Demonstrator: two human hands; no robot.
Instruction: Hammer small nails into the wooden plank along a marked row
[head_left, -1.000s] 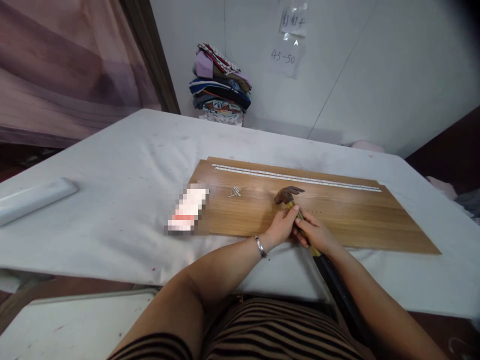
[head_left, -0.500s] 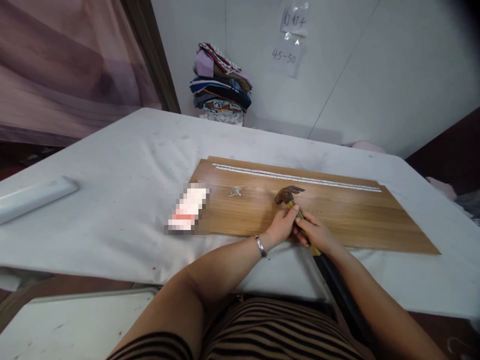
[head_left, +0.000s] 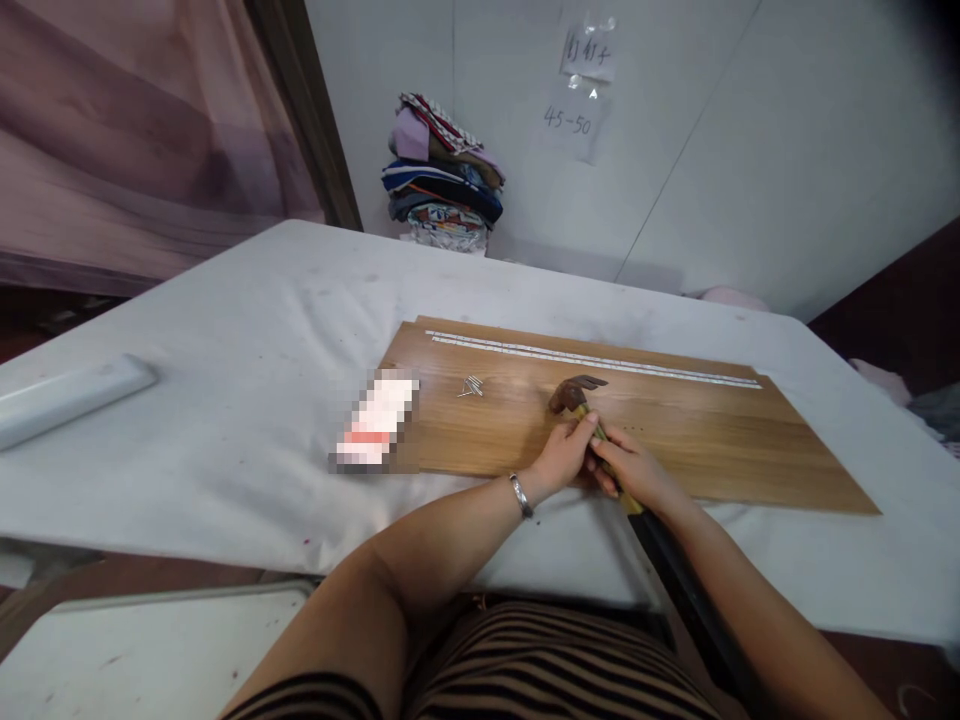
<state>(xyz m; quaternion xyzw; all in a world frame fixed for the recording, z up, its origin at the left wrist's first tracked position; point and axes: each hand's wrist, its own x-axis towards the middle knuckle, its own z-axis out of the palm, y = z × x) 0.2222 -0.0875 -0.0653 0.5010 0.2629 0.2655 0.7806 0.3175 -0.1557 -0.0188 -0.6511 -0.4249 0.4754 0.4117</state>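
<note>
A claw hammer (head_left: 574,394) with a rusty head and a yellow and black handle slants up over the near part of a wooden board (head_left: 750,450). My left hand (head_left: 562,455) is closed on the handle just below the head. Lower on the same handle, my right hand (head_left: 634,465) is wrapped round it, its fingers close to the left ones. The black end of the handle runs back under my right forearm. Several loose nails (head_left: 472,385) lie in a small heap on the board, left of the hammer head. Small dark dots mark the wood right of my hands.
Two white strips (head_left: 592,357) run along the board's far side. A blurred-out, phone-like object (head_left: 379,420) lies at its left end. The board rests on a white-covered table (head_left: 247,340). A white roll (head_left: 75,395) lies far left; folded cloths (head_left: 442,185) are stacked behind.
The whole view has shifted very slightly, with the board and wall a little lower. Both hands keep the same hold on the hammer.
</note>
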